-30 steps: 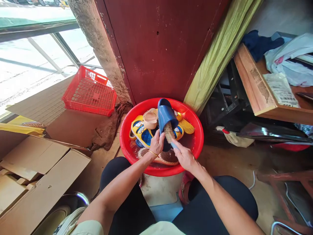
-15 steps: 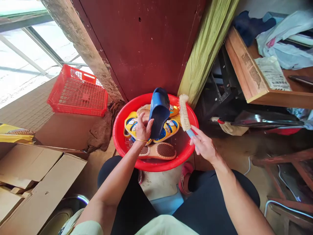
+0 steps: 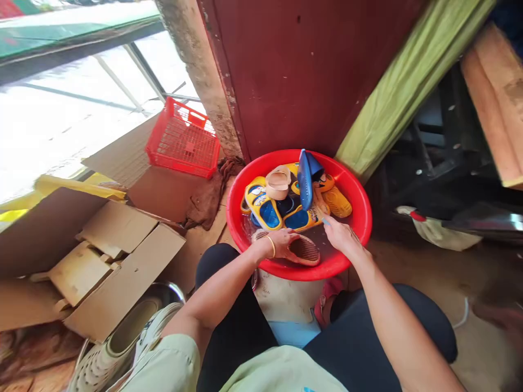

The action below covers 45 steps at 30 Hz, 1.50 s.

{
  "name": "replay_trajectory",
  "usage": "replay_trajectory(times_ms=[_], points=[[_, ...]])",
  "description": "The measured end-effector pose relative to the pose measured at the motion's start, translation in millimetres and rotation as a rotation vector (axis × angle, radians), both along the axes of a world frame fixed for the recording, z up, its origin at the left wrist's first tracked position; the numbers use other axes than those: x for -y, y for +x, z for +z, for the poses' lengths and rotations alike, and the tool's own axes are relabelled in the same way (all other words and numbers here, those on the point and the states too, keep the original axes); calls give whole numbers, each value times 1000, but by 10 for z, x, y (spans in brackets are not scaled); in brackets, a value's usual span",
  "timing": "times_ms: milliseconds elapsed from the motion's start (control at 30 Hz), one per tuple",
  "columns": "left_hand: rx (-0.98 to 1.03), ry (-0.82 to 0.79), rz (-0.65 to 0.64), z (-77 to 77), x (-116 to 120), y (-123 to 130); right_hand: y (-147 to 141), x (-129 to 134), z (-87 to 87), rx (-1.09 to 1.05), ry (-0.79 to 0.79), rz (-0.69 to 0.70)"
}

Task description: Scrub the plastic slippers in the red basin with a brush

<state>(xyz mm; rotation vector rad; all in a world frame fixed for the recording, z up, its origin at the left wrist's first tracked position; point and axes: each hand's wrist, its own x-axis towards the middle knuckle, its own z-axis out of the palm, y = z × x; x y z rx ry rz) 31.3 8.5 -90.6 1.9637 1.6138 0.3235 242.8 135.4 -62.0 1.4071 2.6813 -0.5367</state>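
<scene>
My left hand [image 3: 281, 243] is closed around the middle of a tan slipper [image 3: 305, 251], which lies sole up at the near side of a red basin [image 3: 233, 218]. My right hand [image 3: 342, 235] grips the blue handle of a scrub brush [image 3: 321, 203], its bristle head down among the shoes. Behind the brush, a dark blue slipper [image 3: 304, 179] rests on its side. Yellow and blue slippers [image 3: 261, 202], another tan slipper [image 3: 278, 184] and a yellow sole [image 3: 338, 202] crowd the basin, with dark water at the near side.
A red plastic crate [image 3: 183, 142] stands left of the basin, beside a brown cloth [image 3: 208, 204]. An open cardboard box [image 3: 122, 272] and pale perforated shoes [image 3: 106, 354] are at lower left. A maroon door [image 3: 318, 81] and green curtain [image 3: 412, 92] rise behind.
My left hand has let go of the blue slipper, now on its side in the basin, and moved down to the tan slipper. The brush has gone down among the shoes. The view has swung left.
</scene>
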Motion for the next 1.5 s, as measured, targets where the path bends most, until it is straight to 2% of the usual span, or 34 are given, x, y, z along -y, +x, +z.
replay_trajectory(times_ms=[133, 233, 333, 467, 633, 700, 800, 900, 967, 1067, 1167, 1233, 1333, 1433, 1500], points=[[-190, -105, 4, -177, 38, 10, -65, 28, -46, 46, 2, 23], [-236, -131, 3, -258, 10, 10, -33, 106, 53, 62, 6, 37], [-309, -140, 37, -271, -12, 79, 104, 179, 192, 35, 36, 29], [-306, -110, 81, -191, -38, 191, 351, 241, 274, 35, 60, -33], [-164, 46, 104, 41, -86, 131, 566, 224, 217, -16, 71, -80], [-109, 157, 165, 150, -103, 64, 595, 212, 202, -71, 74, -107], [-98, 278, 328, 261, -129, 4, 571, 245, 209, -159, 84, -132], [-173, 372, 482, 262, -171, 19, 503, 345, 233, -247, 129, -90], [-236, 428, 524, 213, -202, 40, 460, 421, 254, -280, 164, -53], [-311, 461, 533, 125, -230, 49, 416, 516, 287, -268, 219, -50], [-349, 460, 521, 62, -226, 37, 379, 562, 298, -164, 239, -36], [-363, 459, 489, 39, -212, 37, 362, 534, 289, -44, 222, -43], [-348, 474, 437, 25, -187, 64, 388, 401, 280, 76, 185, -125], [-341, 479, 435, 3, -174, 117, 453, 327, 288, -50, 206, -147], [-354, 465, 419, -27, -170, 155, 458, 398, 282, -153, 255, -118]])
